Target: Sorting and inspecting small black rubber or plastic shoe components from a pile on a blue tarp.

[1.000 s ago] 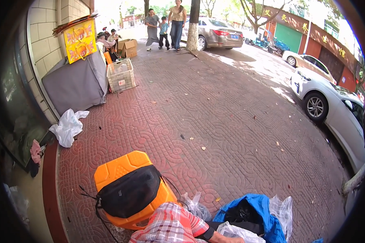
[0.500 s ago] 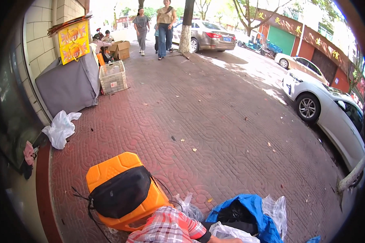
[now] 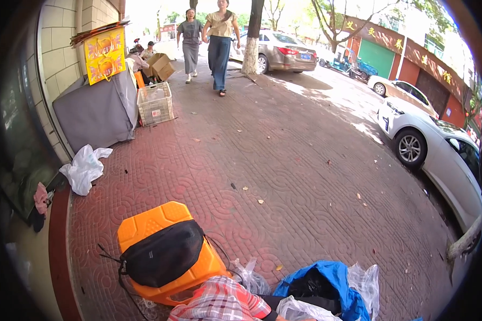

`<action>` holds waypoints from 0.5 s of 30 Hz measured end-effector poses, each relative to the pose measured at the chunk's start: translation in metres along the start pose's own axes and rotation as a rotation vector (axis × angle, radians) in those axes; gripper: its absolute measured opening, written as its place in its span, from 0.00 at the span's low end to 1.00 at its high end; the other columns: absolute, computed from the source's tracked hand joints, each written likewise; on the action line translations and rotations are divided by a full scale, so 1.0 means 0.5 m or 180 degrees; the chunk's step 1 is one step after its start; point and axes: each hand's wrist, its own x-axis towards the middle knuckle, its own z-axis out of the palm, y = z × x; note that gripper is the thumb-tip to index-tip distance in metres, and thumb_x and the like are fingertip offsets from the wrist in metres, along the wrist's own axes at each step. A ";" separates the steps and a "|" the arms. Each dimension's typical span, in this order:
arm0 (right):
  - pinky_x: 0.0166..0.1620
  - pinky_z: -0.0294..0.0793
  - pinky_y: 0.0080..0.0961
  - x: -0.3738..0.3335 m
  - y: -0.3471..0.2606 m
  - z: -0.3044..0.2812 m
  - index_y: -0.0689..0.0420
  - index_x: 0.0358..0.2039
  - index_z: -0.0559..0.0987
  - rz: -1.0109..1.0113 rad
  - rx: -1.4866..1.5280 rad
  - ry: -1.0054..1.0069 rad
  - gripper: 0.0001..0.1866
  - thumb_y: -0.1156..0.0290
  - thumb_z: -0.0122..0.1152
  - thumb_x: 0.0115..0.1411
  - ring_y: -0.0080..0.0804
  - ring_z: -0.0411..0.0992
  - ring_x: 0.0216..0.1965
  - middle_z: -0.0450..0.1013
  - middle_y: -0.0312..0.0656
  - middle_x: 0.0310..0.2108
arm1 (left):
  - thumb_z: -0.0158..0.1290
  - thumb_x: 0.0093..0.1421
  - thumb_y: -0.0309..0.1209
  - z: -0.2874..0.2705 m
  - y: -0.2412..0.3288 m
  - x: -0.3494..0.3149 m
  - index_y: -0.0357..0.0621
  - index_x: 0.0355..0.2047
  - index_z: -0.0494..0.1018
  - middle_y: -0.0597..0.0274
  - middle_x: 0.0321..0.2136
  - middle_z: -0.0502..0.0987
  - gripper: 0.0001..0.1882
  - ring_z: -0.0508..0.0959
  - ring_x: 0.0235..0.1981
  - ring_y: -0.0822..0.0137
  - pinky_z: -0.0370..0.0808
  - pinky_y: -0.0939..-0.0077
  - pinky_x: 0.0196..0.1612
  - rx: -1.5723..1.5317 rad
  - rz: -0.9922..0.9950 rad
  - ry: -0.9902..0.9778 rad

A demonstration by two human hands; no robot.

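Note:
My left arm, in a red, white and grey plaid sleeve point(image 3: 225, 299), reaches rightward along the lower edge. A dark band shows past its cuff. Only a sliver of my left hand point(image 3: 281, 318) shows, beside a whitish plastic bag point(image 3: 304, 310); its fingers are cut off. That bag lies against an open blue bag point(image 3: 353, 299) with black plastic point(image 3: 311, 283) inside. Left of the arm stands an orange plastic box-like piece point(image 3: 147, 223), with a black drawstring bag point(image 3: 166, 254) lying over it. A clear plastic bag point(image 3: 251, 278) sits between them. My right hand is out of view.
Another clear bag point(image 3: 367, 286) lies right of the blue one. A white bag point(image 3: 85, 170), a grey-covered stand point(image 3: 96, 109) and a pale crate point(image 3: 155, 107) line the left wall. Two people walk closer on the patterned pavement point(image 3: 284, 176). A white car point(image 3: 439, 139) is parked at right.
The two walkers have come nearer. The whole view has shifted slightly, and my left hand has sunk lower, mostly out of the picture. The bags and orange piece stay in place.

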 end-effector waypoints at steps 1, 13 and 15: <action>0.31 0.68 0.31 -0.001 -0.004 0.005 0.63 0.30 0.73 0.0020 0.0039 0.0013 0.14 0.63 0.52 0.58 0.39 0.68 0.26 0.71 0.50 0.27 | 0.54 0.48 0.32 -0.007 0.006 -0.003 0.44 0.28 0.75 0.58 0.20 0.77 0.08 0.77 0.21 0.67 0.71 0.74 0.24 0.0005 -0.0049 -0.0016; 0.30 0.68 0.33 -0.022 -0.029 -0.034 0.63 0.30 0.74 0.0223 0.0417 0.0058 0.14 0.63 0.50 0.59 0.39 0.69 0.24 0.72 0.50 0.26 | 0.58 0.49 0.27 0.051 0.015 -0.011 0.37 0.30 0.76 0.62 0.21 0.77 0.08 0.75 0.21 0.72 0.72 0.82 0.26 -0.1158 -0.0255 0.0268; 0.30 0.68 0.33 -0.030 0.006 -0.038 0.63 0.29 0.74 0.0319 0.0508 0.0176 0.15 0.63 0.50 0.59 0.39 0.69 0.24 0.72 0.50 0.25 | 0.58 0.49 0.27 0.059 0.037 -0.012 0.36 0.30 0.76 0.62 0.22 0.77 0.08 0.75 0.23 0.73 0.73 0.81 0.27 -0.1621 -0.0573 0.0135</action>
